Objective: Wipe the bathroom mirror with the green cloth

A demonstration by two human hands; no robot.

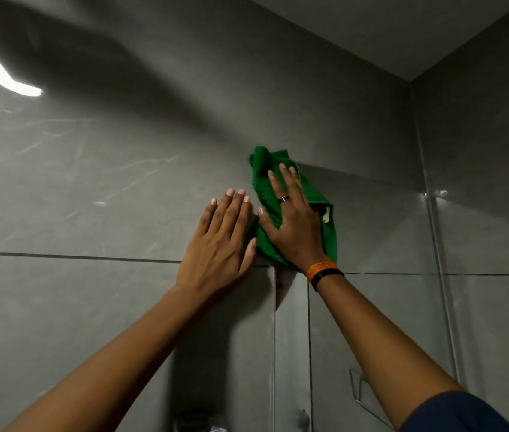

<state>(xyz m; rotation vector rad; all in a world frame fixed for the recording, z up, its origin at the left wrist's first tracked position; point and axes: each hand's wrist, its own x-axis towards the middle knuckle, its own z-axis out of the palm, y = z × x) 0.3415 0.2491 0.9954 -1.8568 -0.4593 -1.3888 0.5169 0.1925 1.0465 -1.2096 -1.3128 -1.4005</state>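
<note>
Green cloth [265,194] under right hand [293,226]

Home bathrm: glossy grey wall tiles [91,182], mirror [371,229], wire rack [362,391].

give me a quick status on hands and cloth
Right hand flat on green cloth, pressing it against the mirror. Left hand bare, flat on tile wall. Nothing in the way.

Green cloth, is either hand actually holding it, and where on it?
The right hand presses flat on the cloth's middle, pinning it to the surface rather than gripping. The left hand holds nothing.
</note>
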